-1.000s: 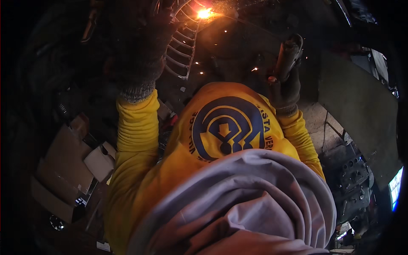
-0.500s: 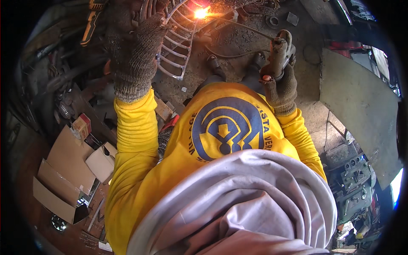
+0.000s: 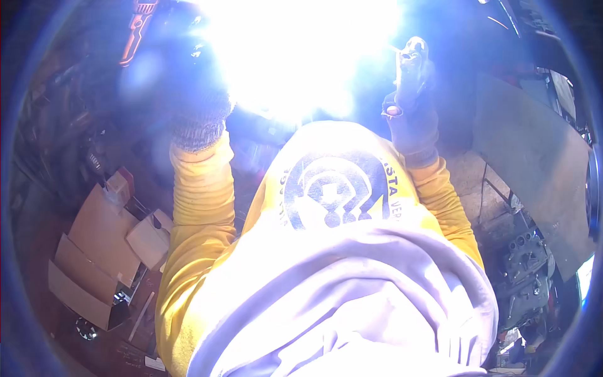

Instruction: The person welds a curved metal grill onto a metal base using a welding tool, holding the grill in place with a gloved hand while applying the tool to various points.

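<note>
workshop clutter: cardboard box [image 3: 100,232] at eight o'clock, white glare [image 3: 308,50] at twelve. right hand [image 3: 411,129] (two o'clock) grasps the electrode holder [image 3: 412,75] toward one, best kept steady. left hand [image 3: 198,100] (ten): grip cannot be told.

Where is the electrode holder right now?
In the head view, the electrode holder is at upper right, in the gloved right hand, just right of the white glare.
</note>
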Motion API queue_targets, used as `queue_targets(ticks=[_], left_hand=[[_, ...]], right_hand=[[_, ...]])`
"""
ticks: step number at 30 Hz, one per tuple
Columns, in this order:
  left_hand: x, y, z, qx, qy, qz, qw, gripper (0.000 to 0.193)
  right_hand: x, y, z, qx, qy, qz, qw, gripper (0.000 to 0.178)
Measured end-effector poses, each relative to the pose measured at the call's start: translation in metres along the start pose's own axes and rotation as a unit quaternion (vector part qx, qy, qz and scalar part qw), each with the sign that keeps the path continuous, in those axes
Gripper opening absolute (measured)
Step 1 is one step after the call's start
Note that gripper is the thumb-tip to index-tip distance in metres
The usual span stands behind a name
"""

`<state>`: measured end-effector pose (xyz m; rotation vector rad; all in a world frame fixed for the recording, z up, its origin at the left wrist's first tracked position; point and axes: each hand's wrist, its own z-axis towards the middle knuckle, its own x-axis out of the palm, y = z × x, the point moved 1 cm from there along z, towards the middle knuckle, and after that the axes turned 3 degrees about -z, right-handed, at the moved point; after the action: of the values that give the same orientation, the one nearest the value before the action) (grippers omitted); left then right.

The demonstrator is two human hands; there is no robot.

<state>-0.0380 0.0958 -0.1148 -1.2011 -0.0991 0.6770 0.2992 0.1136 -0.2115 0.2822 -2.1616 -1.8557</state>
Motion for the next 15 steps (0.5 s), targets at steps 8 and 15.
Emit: queue_targets(ticks=[8, 15], left_hand=[[0.007, 0.011, 0.002, -0.024, 0.04, -0.027, 0.999, 0.049], [0.008, 0.01, 0.0, -0.03, 0.089, -0.037, 0.995, 0.053]], right_hand=[[-0.005, -0.013, -0.004, -0.094, -0.003, -0.09, 0.992, 0.074], [-0.029, -0.026, -0.018, -0.103, -0.016, -0.193, 0.976, 0.068]])
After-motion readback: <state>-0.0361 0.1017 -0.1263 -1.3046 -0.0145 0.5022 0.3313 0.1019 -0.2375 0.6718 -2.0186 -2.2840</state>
